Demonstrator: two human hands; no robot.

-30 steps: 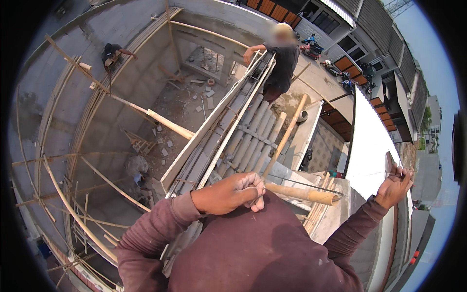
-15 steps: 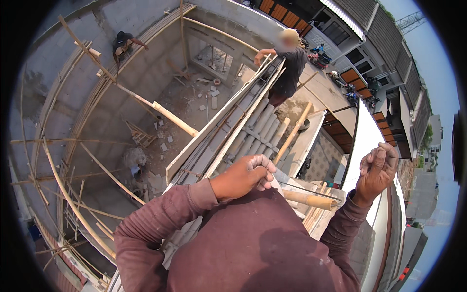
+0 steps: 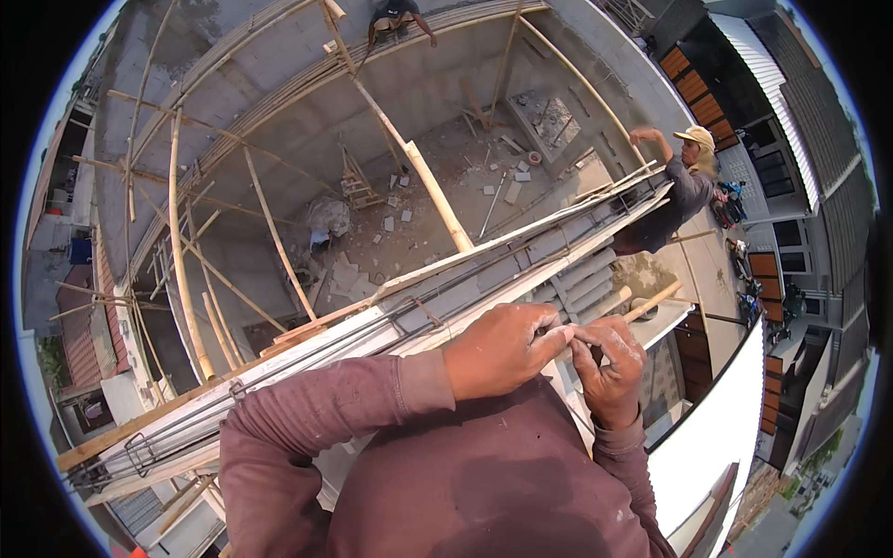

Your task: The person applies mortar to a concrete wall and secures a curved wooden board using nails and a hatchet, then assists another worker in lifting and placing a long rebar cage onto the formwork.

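Note:
My left hand (image 3: 502, 352) and my right hand (image 3: 609, 370) meet in front of my chest, fingertips touching. Both are closed in a pinch, with pale dust on the skin. Anything between the fingers is hidden or too small to name. Just beyond them runs a long beam form with wooden side boards (image 3: 502, 244). Thin dark steel bars (image 3: 372, 342) lie along it. Corrugated grey roof sheets (image 3: 588, 282) and a bamboo pole end (image 3: 654, 302) show just past my right hand.
Left of the beam, a deep walled room drops to a floor with rubble (image 3: 349, 279). Bamboo poles (image 3: 437, 195) cross it. One co-worker (image 3: 684, 191) stands at the beam's far end; another (image 3: 395, 20) is on the far scaffold. A white sheet roof (image 3: 712, 437) lies right.
My right hand has come in from the far right to meet my left hand. The view has turned right, and the co-worker by the beam has raised an arm.

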